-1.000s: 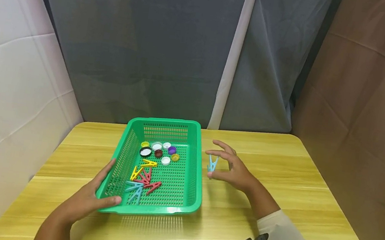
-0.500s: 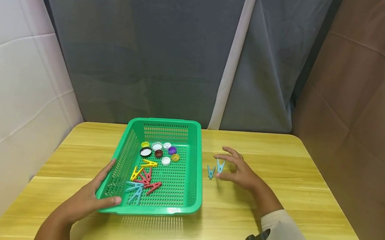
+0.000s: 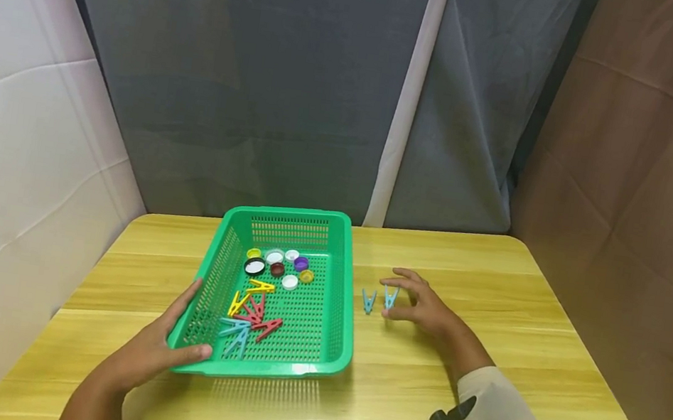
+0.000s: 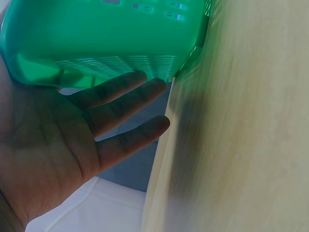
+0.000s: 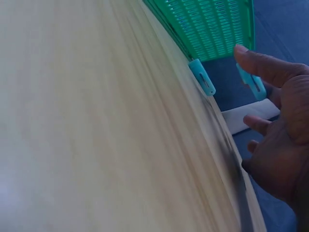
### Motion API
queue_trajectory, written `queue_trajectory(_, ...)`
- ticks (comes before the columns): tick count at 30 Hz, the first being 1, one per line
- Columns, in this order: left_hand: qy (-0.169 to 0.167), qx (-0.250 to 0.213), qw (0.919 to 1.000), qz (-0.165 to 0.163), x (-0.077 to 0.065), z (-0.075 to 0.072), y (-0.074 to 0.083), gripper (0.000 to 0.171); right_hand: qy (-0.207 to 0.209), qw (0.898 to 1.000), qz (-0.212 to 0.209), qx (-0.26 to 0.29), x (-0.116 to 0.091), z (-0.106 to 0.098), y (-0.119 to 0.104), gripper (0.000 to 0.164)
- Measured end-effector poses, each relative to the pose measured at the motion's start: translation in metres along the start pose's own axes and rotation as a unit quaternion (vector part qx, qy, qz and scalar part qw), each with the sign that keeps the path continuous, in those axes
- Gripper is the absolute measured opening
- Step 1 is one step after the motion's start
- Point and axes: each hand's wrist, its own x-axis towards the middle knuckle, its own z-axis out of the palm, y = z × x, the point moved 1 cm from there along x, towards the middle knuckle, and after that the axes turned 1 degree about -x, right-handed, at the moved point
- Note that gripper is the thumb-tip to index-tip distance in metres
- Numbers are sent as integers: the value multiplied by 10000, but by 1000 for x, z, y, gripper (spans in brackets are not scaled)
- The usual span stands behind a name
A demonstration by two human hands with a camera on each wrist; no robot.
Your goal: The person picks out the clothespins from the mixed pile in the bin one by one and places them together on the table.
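Now | right hand (image 3: 427,312) shifting its pinched clip (image 3: 389,303) rightward from a second clip (image 3: 368,306) | I'm seeing two outside the basket (image 3: 269,370) | left hand (image 3: 149,350) gripping it

Left hand (image 3: 148,347) grips green basket (image 3: 348,319); right hand (image 3: 426,310) pinches blue peg (image 3: 389,301) (raised)

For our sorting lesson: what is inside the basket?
The basket holds caps toward the far end; nearer, yellow pegs, red pegs and blue pegs. Some pegs overlap, so whatever lies beneath is covered.
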Motion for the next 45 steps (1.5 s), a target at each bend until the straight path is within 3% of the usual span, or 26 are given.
queue_trajectory(10,-56,-64,10000,-44,0,-1,0,118,-37,9990,292,-337,3,6,12,66)
queue_trajectory(25,-32,48,10000,-34,1,-2,3,117,-18,9884,566,-1408,4,16,13,61)
queue_trajectory(45,-71,-8,10000,21,0,-1,1,117,-233,9855,520,-1600,1,15,6,61)
